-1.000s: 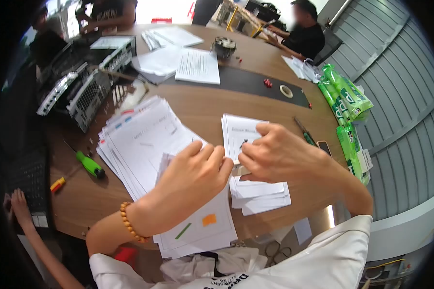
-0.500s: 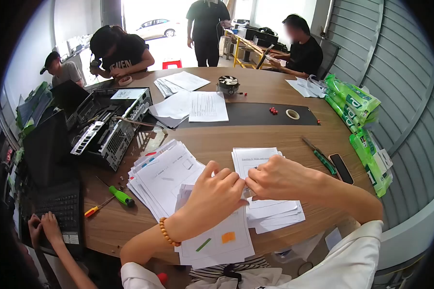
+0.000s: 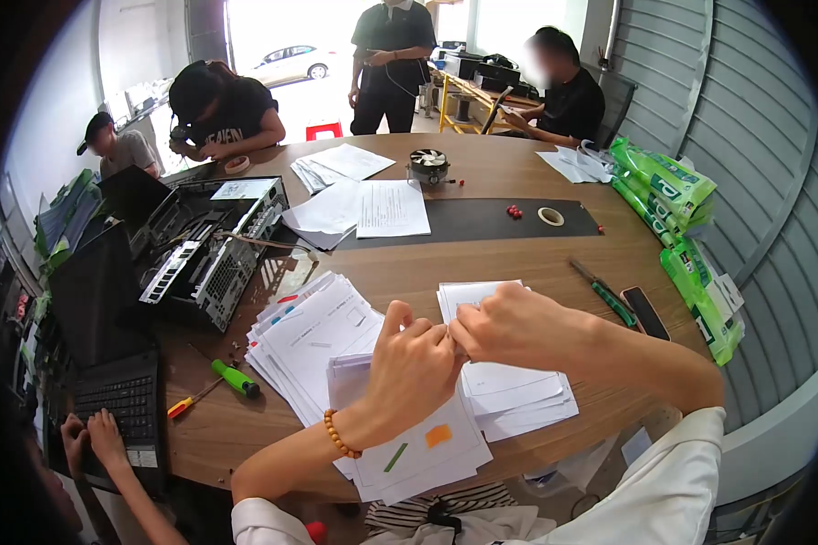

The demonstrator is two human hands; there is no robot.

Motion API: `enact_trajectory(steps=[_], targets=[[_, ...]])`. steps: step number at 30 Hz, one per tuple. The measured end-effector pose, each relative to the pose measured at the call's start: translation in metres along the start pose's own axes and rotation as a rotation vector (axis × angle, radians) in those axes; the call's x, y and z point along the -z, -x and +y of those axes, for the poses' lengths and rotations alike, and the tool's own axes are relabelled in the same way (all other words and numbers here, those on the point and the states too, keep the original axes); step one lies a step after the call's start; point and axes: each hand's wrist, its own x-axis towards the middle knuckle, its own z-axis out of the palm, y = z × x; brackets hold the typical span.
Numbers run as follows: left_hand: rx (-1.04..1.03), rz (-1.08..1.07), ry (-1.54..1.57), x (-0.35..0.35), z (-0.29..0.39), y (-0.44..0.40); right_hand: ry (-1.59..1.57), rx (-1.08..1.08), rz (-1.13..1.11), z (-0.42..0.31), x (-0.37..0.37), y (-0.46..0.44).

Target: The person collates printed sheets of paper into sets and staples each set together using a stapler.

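Note:
My left hand, with a wooden bead bracelet at the wrist, is closed, its fingertips pinched together. My right hand is closed too and meets it knuckle to knuckle; whatever lies between their fingers is hidden. Below the left hand a folded white sheet stands up a little. Under both hands lies paper with a green strip and an orange patch, overhanging the table's near edge. One paper stack fans out to the left, another sits beneath my right hand.
An opened computer case and a laptop, with another person's hands on it, stand left. Screwdrivers lie nearby. A phone, a green-handled tool and green packs are right. Other people are around the table.
Both hands have shifted slightly left in view, still pressed together. The standing person at the back has brought an arm across the front of the body.

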Motion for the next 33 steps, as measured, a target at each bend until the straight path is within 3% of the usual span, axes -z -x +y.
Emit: enact_trajectory(steps=[8,10,12,14,15,18,20,23,25,30,33], targets=[[0.005,-0.043,0.099,0.005,-0.009,-0.009,-0.123,-0.023,-0.021,0.007,-0.008,-0.001],[0.075,-0.290,0.055,0.026,-0.010,-0.016,-0.136,-0.053,0.030,0.005,0.000,0.001],[0.014,-0.330,0.088,0.035,-0.017,-0.017,-0.184,-0.066,0.053,0.006,0.004,0.005],[0.117,-0.460,0.330,0.041,-0.024,-0.019,-0.216,-0.093,0.036,0.007,0.002,0.013],[0.116,-0.484,0.338,0.037,-0.026,-0.021,-0.236,-0.133,-0.055,0.006,0.006,0.017],[0.172,-0.484,0.368,0.023,-0.032,-0.029,-0.303,-0.196,-0.045,0.011,0.002,0.035],[0.189,-0.609,0.484,0.015,-0.035,-0.036,-0.328,-0.303,-0.115,0.011,0.011,0.052],[0.257,-0.629,0.562,0.009,-0.040,-0.044,-0.329,-0.451,-0.061,0.014,0.016,0.084],[0.287,-0.635,0.642,0.002,-0.044,-0.049,-0.386,-0.547,0.173,0.015,0.015,0.108],[0.368,-0.701,0.942,-0.027,-0.056,-0.073,-0.562,-0.761,0.259,0.009,0.006,0.155],[0.363,-0.769,0.891,-0.038,-0.053,-0.102,-0.719,-0.870,0.291,0.003,0.011,0.170]])
